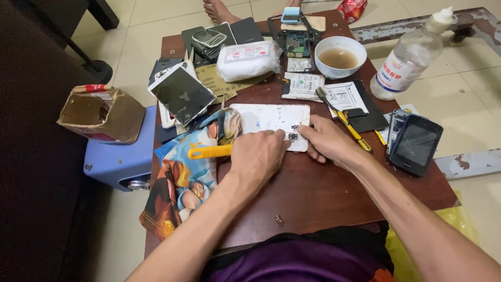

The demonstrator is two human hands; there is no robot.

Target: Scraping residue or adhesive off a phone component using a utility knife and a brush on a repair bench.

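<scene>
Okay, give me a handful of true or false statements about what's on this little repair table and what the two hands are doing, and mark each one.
1. The left hand grips a yellow-handled tool. True.
2. The white bowl is empty. False: it holds a brownish liquid.
3. Both hands rest on the white phone panel lying flat on the wooden table. True; the right hand touches its right end.
4. The clear plastic bottle lies on its side. False: it stands upright at the table's right edge.
5. A dark phone sits to the right of the right hand. True.
6. The open cardboard box sits on the table. False: it rests on a blue object beside the table.
</scene>
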